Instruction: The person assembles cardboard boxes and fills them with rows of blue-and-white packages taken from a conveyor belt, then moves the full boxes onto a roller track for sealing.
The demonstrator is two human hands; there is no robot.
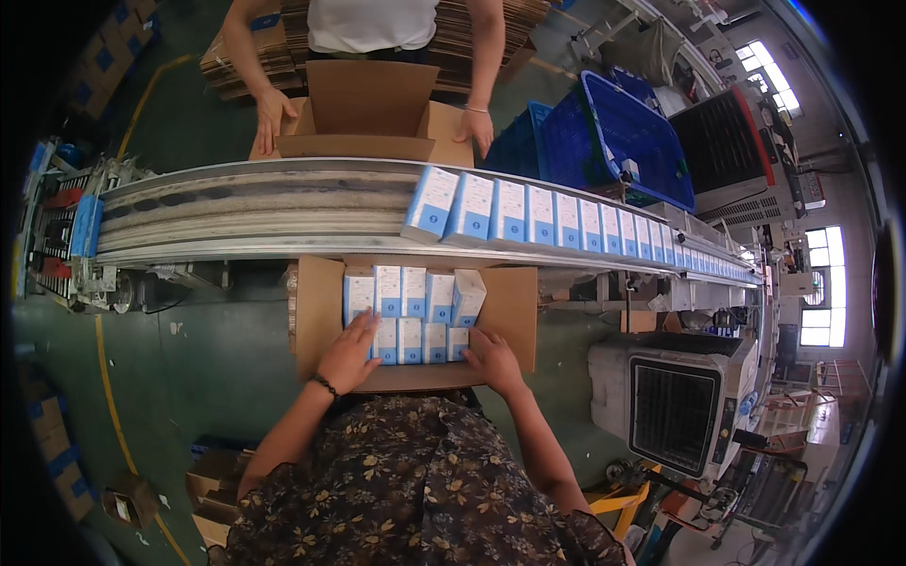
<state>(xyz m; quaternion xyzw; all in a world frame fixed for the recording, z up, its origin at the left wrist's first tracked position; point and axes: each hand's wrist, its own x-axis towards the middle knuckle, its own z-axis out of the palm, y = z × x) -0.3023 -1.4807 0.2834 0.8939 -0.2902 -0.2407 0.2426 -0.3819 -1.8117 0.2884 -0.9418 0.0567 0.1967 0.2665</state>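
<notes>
Head view: white-and-blue packs (413,292) stand in two rows inside an open brown carton (515,307) directly in front of the person, the far row showing five, the one at its right end leaning, and the near row four. Each is an upright block, mostly white with a blue lower band bearing a small round mark; the fine print on the white part is too small to make out. The left hand (349,355) is open, palm down, its fingers stretched forward over the left end of the near row; a dark bracelet (324,385) circles that wrist. The right hand (496,362) is open too, fingers spread, fingertips at the right end of the same row; how firmly either presses cannot be told. Just beyond the carton runs a conveyor (255,203), on whose right part similar packs (508,213) stand in a long line, the first two slanting. Across it, a co-worker's hands (272,111) rest at either side of another open carton (357,146), with blue crates (628,132) to the right.
</notes>
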